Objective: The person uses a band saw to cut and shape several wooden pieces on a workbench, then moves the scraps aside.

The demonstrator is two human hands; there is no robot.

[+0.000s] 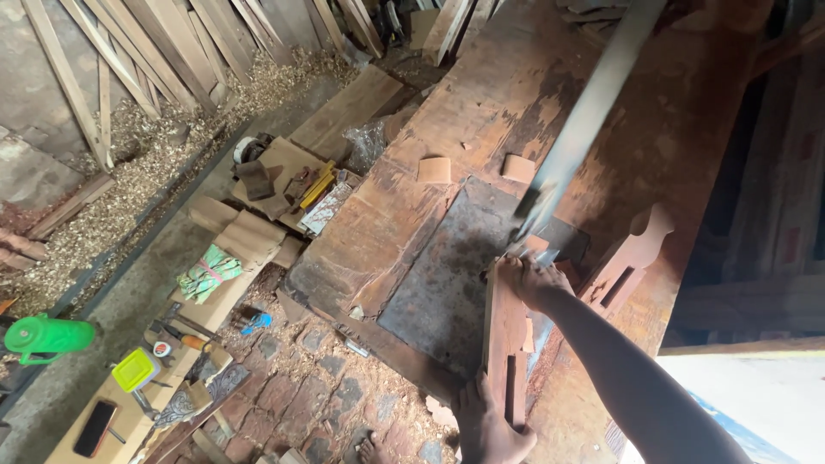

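A reddish-brown wooden piece (503, 331) with a slot cut near its lower end stands on edge at the front of a worn workbench (481, 94). My right hand (528, 279) grips its upper end, the arm reaching in from the lower right. My left hand (490, 425) holds its lower end at the bench's front edge. A long grey bar (584, 120), blurred, slants down from the top right and ends just above my right hand. A dark grey plate (451, 275) lies on the bench beside the wooden piece.
A carved wooden part (632, 258) lies to the right. Two small wood blocks (434, 169) sit further back. On the floor boards at left are gloves (208, 273), a green bottle (47, 335), a yellow-green box (135, 369) and a phone (94, 428). Planks (129, 60) lean over wood shavings.
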